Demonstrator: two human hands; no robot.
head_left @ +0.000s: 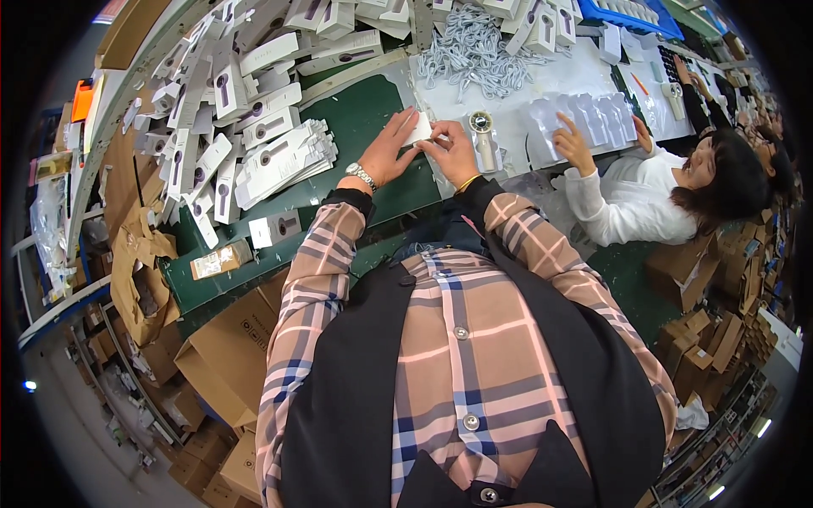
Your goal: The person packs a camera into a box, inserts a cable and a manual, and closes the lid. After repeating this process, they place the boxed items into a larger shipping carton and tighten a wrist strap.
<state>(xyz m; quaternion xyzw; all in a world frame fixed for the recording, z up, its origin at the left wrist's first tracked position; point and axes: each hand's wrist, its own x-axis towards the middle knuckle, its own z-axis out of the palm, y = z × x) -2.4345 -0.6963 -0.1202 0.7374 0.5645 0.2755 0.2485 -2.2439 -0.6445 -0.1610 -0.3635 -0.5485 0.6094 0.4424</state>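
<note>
A small white piece of folded card or paper (419, 129) sits between my two hands over the green table top. My left hand (386, 152) grips its left side with the fingers stretched along it. My right hand (453, 155) pinches its right edge between thumb and fingers. Just right of my right hand a pale handheld fan (483, 142) with a round dark head lies on the white surface. Left of my left hand is a stack of flattened white cartons (288, 165) with a dark printed picture. The underside of the held piece is hidden.
Many white cartons (271, 125) heap up at the left. Coiled white cables (483, 55) lie at the back. A co-worker in a white top (627, 199) handles a clear plastic tray (580, 127) at the right. Brown cardboard boxes (229, 347) stand below the table's left end.
</note>
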